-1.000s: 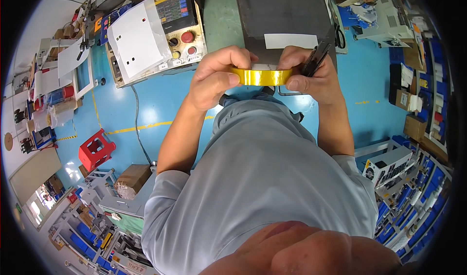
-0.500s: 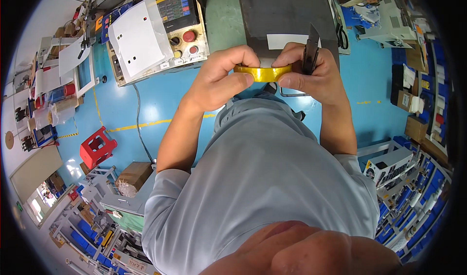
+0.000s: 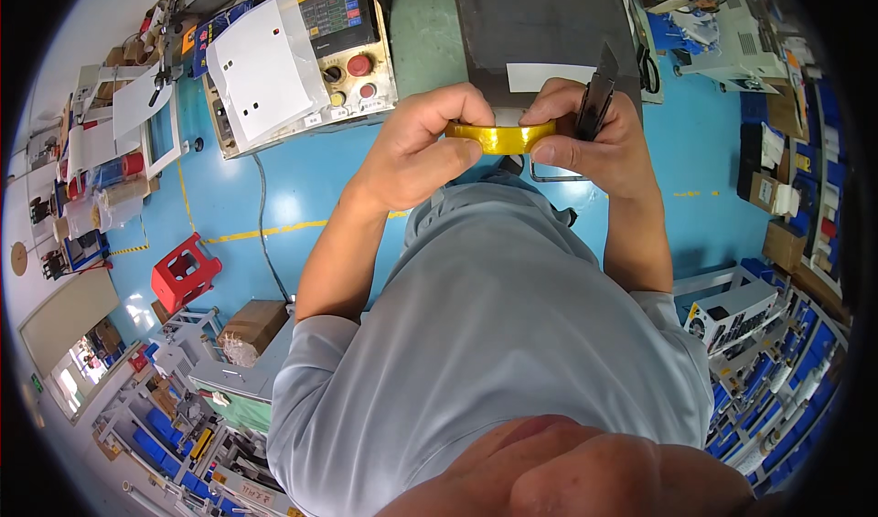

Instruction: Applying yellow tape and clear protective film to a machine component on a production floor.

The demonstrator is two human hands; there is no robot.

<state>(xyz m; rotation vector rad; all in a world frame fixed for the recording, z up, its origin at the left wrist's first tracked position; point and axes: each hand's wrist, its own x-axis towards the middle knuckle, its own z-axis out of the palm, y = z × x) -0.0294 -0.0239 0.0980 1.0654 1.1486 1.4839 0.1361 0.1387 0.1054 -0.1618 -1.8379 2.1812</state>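
Note:
A roll of shiny amber-yellow tape (image 3: 505,139) is held edge-on between my two hands, in front of my body. My left hand (image 3: 425,142) pinches its left end between thumb and fingers. At the right end, my right hand (image 3: 599,138) grips the roll in the same way. Tucked in the fingers of that right hand is also a black utility knife (image 3: 597,92), its dark tip pointing up and away. Just beyond the hands lies a white paper strip (image 3: 549,77) on a dark grey plate (image 3: 540,23).
A control box (image 3: 361,87) with a screen and a red button stands at the far left, white sheets (image 3: 270,74) lying over it. Black-handled scissors (image 3: 649,74) lie right of the plate. A red stool (image 3: 186,270) is on the blue floor, left; shelves fill the right side.
The surroundings have shifted slightly in the picture. Both hands keep their hold on the tape roll, which appears turned a little, its yellow face showing somewhat taller.

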